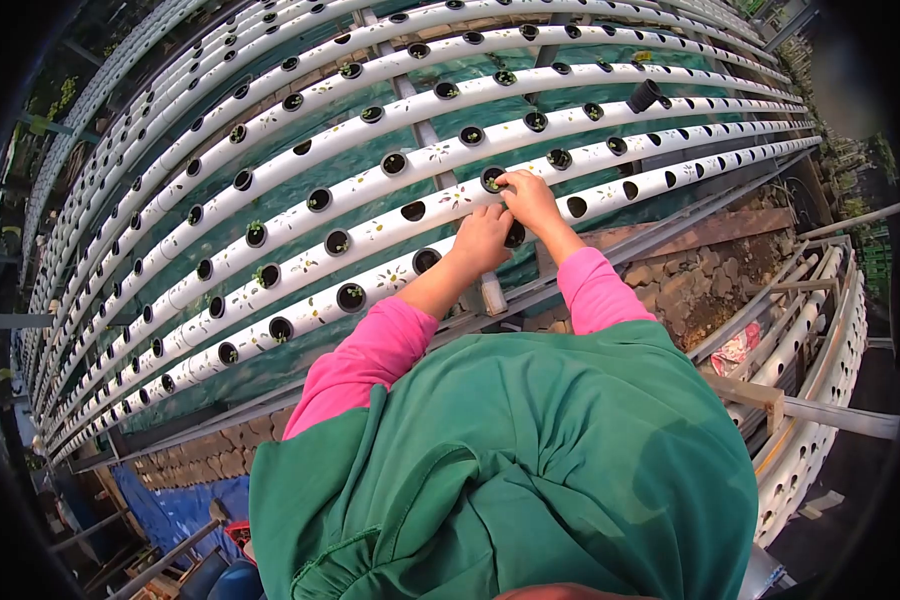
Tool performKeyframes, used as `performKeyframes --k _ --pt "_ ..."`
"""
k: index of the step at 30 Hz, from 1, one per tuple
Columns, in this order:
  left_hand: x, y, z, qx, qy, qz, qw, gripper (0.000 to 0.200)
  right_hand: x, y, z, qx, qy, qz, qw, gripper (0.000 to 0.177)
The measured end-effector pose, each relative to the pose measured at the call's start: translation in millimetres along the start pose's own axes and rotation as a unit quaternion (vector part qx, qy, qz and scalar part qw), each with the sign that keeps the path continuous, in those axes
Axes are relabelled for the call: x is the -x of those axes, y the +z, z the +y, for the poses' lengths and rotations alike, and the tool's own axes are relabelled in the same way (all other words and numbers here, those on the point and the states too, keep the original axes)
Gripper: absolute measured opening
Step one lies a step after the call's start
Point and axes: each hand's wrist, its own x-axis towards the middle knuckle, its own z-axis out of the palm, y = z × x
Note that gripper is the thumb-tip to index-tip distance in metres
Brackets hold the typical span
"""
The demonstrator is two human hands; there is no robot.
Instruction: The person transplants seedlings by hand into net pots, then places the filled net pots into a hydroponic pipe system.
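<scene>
My right hand (533, 203) is closed at the rim of a black net pot (491, 184), its thumb and fingers pinched together there. A small green seedling shows inside this pot, which sits in a hole of a white pipe (440, 205). Just below and to the left, my left hand (483, 240) has its fingers curled together against the lower edge of that pipe; whatever they hold is hidden. A dark hole (515, 234) in the nearest pipe shows partly beside my left hand. Another pot (559, 159) with a seedling sits to the right.
Rows of white pipes (370, 235) with holes and potted seedlings curve across the view. One black pot (644, 96) stands tilted on a pipe farther back. A metal rail (610, 245) runs along the near side. More pipes (820, 400) stand at the right.
</scene>
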Motion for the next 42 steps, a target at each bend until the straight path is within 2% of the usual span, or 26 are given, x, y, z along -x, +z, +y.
performKeyframes --k 4,8,11,13,14,16,17,18,19,20,22,24,26,28,30,31,34,36,42 --pt "-2.2 13.8 6.0 -0.077 0.019 -0.007 0.997 0.058 -0.5 -18.1 -13.0 0.013 0.043 -0.027 0.999 0.027" --pt "-9.4 21.4 0.7 -0.059 0.020 0.029 0.998 0.054 -8.7 -39.2 -17.6 -0.012 0.044 -0.041 0.998 0.026" --pt "-9.4 0.2 4.3 0.010 -0.011 0.023 1.000 0.048 -13.0 -55.4 -23.2 -0.074 0.078 -0.028 0.994 0.023" --pt "-11.6 -17.4 2.0 0.220 -0.092 0.046 0.970 0.046 -17.5 -62.5 -22.1 -0.113 0.086 -0.027 0.989 0.023" --pt "-11.5 -27.3 -1.3 0.240 -0.118 0.085 0.960 0.046 -19.9 -64.5 -21.3 -0.151 0.096 -0.027 0.983 0.023" --pt "-13.8 -61.9 -9.5 0.392 -0.173 0.070 0.901 0.044 -24.6 -67.9 -26.5 -0.166 0.087 -0.029 0.982 0.023" --pt "-15.3 -68.6 -17.5 0.539 -0.199 0.093 0.813 0.041 -26.0 -71.6 -35.4 -0.198 0.083 -0.037 0.976 0.023" --pt "-16.4 -75.8 -26.2 0.669 -0.218 0.115 0.701 0.037 -28.4 -72.5 -42.8 -0.230 0.079 -0.046 0.969 0.022" --pt "-14.3 -91.2 -33.1 0.714 -0.210 0.122 0.657 0.031 -31.7 -65.8 -44.4 -0.269 0.056 -0.041 0.961 0.021" --pt "-8.1 -104.4 -37.4 0.750 -0.170 0.139 0.624 0.026 -34.9 -61.6 -46.9 -0.273 0.052 -0.043 0.960 0.021" --pt "-2.3 -115.7 -55.0 0.790 -0.146 0.151 0.576 0.025 -37.8 -59.3 -66.6 -0.328 0.039 -0.057 0.942 0.020" --pt "4.5 -124.1 -59.6 0.798 -0.151 0.168 0.559 0.024 -38.5 -55.0 -86.6 -0.356 0.021 -0.041 0.934 0.019" --pt "11.6 -130.0 -61.6 0.821 -0.137 0.190 0.521 0.026 -35.2 -59.3 -114.0 -0.363 -0.014 -0.022 0.932 0.021" --pt "15.8 -131.9 -61.3 0.821 -0.135 0.195 0.519 0.026 -34.2 -56.3 -130.3 -0.357 -0.030 -0.019 0.933 0.026" --pt "18.9 -131.5 -57.1 0.830 -0.133 0.216 0.498 0.026 -33.7 -54.1 -142.8 -0.271 -0.120 0.051 0.954 0.029" --pt "20.2 -131.4 -56.6 0.829 -0.132 0.219 0.498 0.026 -34.2 -48.7 -143.0 -0.258 -0.130 0.058 0.955 0.031" --pt "19.7 -129.9 -54.6 0.832 -0.119 0.236 0.488 0.025 -31.8 -38.3 -144.9 -0.242 -0.152 0.089 0.954 0.030" --pt "19.1 -129.6 -53.1 0.812 -0.131 0.256 0.507 0.024 -30.3 -34.2 -145.5 -0.256 -0.148 0.101 0.950 0.028" --pt "14.8 -128.8 -47.1 0.811 -0.121 0.260 0.511 0.020 -32.4 -36.7 -138.4 -0.234 -0.152 0.114 0.953 0.022"
